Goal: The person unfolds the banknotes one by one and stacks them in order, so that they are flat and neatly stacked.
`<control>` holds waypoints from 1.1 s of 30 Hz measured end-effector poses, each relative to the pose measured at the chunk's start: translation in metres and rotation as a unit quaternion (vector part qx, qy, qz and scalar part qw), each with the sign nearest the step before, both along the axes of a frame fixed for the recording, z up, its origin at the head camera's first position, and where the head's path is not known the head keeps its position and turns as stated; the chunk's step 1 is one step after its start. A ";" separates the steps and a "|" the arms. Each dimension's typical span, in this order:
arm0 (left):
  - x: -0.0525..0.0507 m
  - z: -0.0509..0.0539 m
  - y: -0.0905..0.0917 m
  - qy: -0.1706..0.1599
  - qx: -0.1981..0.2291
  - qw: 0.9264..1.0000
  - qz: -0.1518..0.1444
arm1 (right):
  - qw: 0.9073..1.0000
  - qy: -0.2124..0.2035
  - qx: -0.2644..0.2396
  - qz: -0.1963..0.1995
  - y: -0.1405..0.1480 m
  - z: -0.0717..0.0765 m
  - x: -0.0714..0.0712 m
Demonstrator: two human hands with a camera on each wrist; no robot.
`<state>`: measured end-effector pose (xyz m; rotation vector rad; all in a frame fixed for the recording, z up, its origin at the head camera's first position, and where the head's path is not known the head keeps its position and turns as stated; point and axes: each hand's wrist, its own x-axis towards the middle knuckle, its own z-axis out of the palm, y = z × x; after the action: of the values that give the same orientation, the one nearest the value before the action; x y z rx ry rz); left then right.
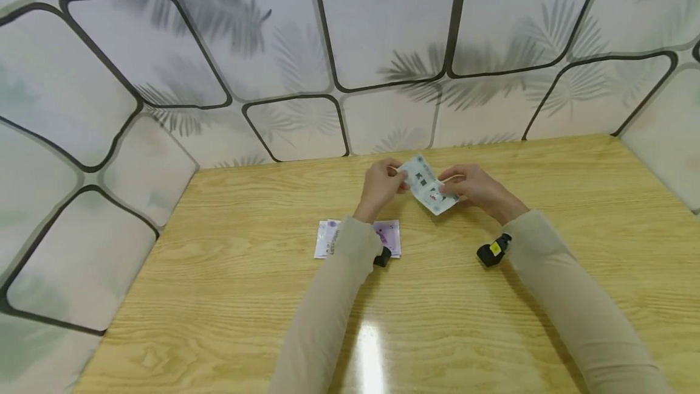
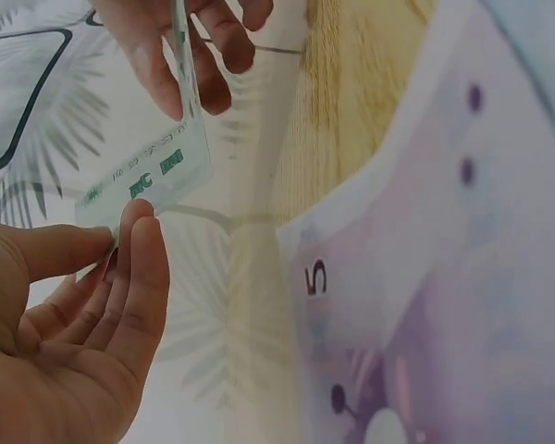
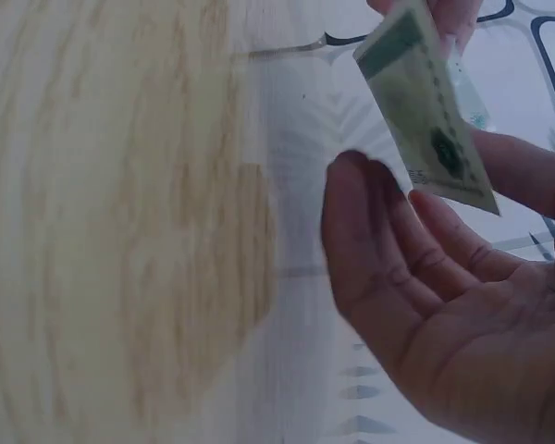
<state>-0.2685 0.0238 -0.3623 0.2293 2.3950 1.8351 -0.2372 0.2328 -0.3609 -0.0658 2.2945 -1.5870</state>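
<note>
A creased pale green banknote (image 1: pixel 421 178) is held up above the table between the two hands. My left hand (image 1: pixel 380 186) pinches its left end between thumb and fingers, as the left wrist view also shows. At the other end, my right hand (image 1: pixel 476 188) holds it with the thumb on one face and loosely curved fingers on the other side. The right wrist view shows the greener face of the banknote (image 3: pixel 425 111), bent along its middle. Purple banknotes (image 1: pixel 390 237) lie in a small pile under my left wrist, partly hidden by the sleeve.
The wooden table (image 1: pixel 229 297) runs back to a wall (image 1: pixel 388 117) with a leaf and line pattern. A black wrist camera (image 1: pixel 492 251) hangs below the right sleeve. Another black wrist camera (image 1: pixel 383 257) shows beside the left cuff, over the purple pile.
</note>
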 end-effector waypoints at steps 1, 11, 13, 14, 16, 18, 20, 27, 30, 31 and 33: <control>0.000 0.000 -0.001 -0.005 0.010 1.000 0.002 | 1.000 -0.001 -0.004 -0.004 0.000 0.000 0.000; -0.004 -0.002 -0.015 0.000 0.007 1.000 0.011 | 0.999 0.011 -0.017 -0.044 0.002 0.000 0.001; -0.004 -0.002 -0.019 0.009 0.014 1.000 -0.001 | 0.999 0.014 -0.020 -0.045 0.003 0.001 0.001; -0.004 -0.002 -0.021 0.012 0.020 1.000 -0.008 | 0.999 0.014 -0.021 -0.046 0.003 0.001 0.001; -0.003 -0.001 -0.024 0.015 0.032 0.999 -0.020 | 0.999 0.016 -0.024 -0.044 0.004 0.001 0.001; -0.002 -0.001 -0.026 0.018 0.041 0.999 -0.024 | 0.999 0.015 -0.032 -0.041 0.004 0.002 0.001; -0.001 0.000 -0.028 0.019 0.050 0.998 -0.024 | 0.998 0.014 -0.044 -0.037 0.005 0.002 0.002; 0.001 0.001 -0.034 0.008 0.077 0.997 -0.012 | 0.995 0.011 -0.087 -0.041 0.008 0.002 0.003; 0.002 0.001 -0.036 -0.002 0.083 0.997 -0.011 | 0.994 0.013 -0.097 -0.049 0.008 0.003 0.003; 0.003 0.001 -0.037 -0.005 0.085 0.996 -0.012 | 0.994 0.014 -0.100 -0.051 0.008 0.003 0.003; 0.003 0.001 -0.040 -0.008 0.090 0.996 -0.014 | 0.992 0.018 -0.107 -0.057 0.008 0.004 0.004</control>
<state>-0.2653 -0.0159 -0.3611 0.2616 2.2063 2.0324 -0.2333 0.2409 -0.3570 -0.0167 2.1799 -1.9005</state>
